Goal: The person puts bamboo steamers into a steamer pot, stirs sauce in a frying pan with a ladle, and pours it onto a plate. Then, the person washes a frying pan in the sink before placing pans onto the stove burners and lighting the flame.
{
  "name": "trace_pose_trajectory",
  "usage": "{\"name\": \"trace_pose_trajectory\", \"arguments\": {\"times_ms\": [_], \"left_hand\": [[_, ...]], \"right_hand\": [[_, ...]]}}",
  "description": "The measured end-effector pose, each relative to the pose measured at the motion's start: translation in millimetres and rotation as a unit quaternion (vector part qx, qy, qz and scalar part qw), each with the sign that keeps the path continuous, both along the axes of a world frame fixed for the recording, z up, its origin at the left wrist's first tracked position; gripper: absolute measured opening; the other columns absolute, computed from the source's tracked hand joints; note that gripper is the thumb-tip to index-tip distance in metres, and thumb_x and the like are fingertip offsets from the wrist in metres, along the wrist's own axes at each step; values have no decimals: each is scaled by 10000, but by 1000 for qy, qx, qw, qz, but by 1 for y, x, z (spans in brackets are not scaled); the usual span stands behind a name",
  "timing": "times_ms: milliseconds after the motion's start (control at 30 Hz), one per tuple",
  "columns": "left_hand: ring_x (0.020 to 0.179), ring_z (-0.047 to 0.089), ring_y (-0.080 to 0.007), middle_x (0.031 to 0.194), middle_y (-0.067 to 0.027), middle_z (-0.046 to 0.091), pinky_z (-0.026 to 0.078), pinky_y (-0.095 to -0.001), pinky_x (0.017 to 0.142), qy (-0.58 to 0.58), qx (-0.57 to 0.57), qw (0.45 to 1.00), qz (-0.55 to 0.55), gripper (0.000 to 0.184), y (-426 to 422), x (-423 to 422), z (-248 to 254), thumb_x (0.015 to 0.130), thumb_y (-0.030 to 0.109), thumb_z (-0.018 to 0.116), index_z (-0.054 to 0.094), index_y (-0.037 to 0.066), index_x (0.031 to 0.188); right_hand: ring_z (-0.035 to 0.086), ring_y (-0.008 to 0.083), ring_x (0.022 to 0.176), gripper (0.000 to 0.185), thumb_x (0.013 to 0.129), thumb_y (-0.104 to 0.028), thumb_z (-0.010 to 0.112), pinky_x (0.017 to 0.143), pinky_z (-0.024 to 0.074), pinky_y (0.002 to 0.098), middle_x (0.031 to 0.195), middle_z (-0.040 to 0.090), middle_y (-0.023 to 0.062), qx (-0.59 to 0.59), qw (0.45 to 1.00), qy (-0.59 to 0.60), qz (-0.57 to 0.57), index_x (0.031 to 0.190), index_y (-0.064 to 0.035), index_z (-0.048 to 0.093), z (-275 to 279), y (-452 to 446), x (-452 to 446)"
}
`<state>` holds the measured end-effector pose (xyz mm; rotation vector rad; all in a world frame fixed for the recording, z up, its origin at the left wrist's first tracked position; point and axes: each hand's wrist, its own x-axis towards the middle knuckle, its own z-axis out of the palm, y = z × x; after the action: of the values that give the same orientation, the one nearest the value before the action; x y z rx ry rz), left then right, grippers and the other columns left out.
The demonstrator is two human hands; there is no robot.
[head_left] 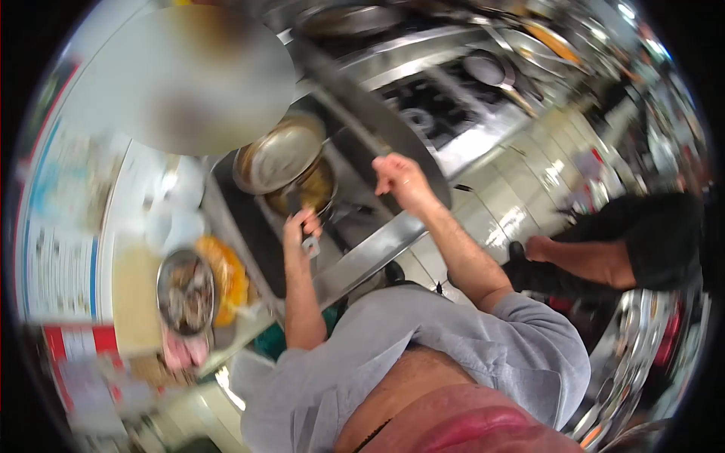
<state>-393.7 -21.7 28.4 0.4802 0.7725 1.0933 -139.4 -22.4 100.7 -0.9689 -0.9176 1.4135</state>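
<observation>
My left hand (303, 229) is wrapped round the dark handle of a pan lid or shallow pan (281, 158), which is tilted over a pot (321, 185) on the stove (253, 234). Its surface looks metallic and shiny. Yellowish contents show at the pot's edge. To the right, over the stove's metal side, my right hand (396, 180) is raised with its fingers curled together. Whether anything small is between those fingers cannot be made out.
An oval metal tray (186, 293) of food stands at left beside a yellow item (226, 279). A blurred pale round shape (204, 83) fills the upper left. Burners (423, 113) and pans (487, 69) lie beyond. A person in dark clothes (642, 234) stands at right.
</observation>
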Motion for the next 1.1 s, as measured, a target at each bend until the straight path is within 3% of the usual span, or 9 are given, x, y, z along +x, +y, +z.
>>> {"name": "trace_pose_trajectory", "arguments": {"times_ms": [100,200,467,600,733,867,933,967,1100], "left_hand": [[426,431,-85,518,21,431,378,-249,389,82,-21,996,18,168,-16,12,36,805,112,593,470,104,690],[443,457,-85,562,7,447,419,-260,400,-3,7,999,32,108,-5,5,-12,806,83,591,484,77,816],[448,465,-88,605,-7,459,424,-271,391,-2,-44,993,109,239,-16,31,9,774,35,620,447,62,936],[423,456,-93,598,-5,457,421,-286,370,5,-74,992,98,262,-19,38,10,765,43,622,441,64,953],[419,443,-98,571,-4,445,412,-290,376,29,-85,993,82,237,-25,41,7,763,48,608,444,74,932],[405,439,-105,562,-12,438,404,-296,366,29,-72,994,76,233,-33,40,2,746,32,606,434,65,900],[399,437,-107,563,-16,437,400,-297,364,24,-81,994,74,234,-34,39,0,739,27,607,431,60,890],[395,435,-109,563,-20,438,399,-296,362,25,-94,993,71,242,-35,40,-1,733,22,612,430,54,890],[391,437,-112,567,-26,444,398,-292,359,24,-124,990,70,257,-37,40,3,713,16,628,438,47,882]], "right_hand": [[443,78,481,219,887,-214,590,529,439,249,569,474,-10,20,998,47,33,738,-68,522,6,33,-13],[452,76,516,170,900,-201,573,552,441,249,616,475,-21,-6,995,75,71,809,-62,536,7,64,-26],[458,106,534,150,916,-174,538,570,445,276,663,480,5,-12,988,116,97,934,-26,547,-7,132,-63],[456,105,475,127,877,-158,562,458,432,284,626,491,8,-4,988,147,50,892,-33,551,-15,209,-103],[511,126,539,175,883,-189,555,486,461,286,700,517,20,-74,994,64,40,1003,-61,562,-24,284,-147],[558,131,631,381,881,-294,558,516,473,271,846,558,34,-41,981,-161,105,1200,-88,524,-56,344,-181],[578,149,705,491,873,-344,563,529,477,278,929,599,56,-11,938,-329,104,1308,-143,454,-71,368,-194],[592,189,797,640,856,-423,568,571,488,306,1122,576,80,-11,920,-366,140,1399,-189,324,-81,385,-197],[589,244,825,755,831,-533,561,645,499,361,1219,484,100,-45,942,-257,213,1412,-172,243,-87,406,-208]]}}
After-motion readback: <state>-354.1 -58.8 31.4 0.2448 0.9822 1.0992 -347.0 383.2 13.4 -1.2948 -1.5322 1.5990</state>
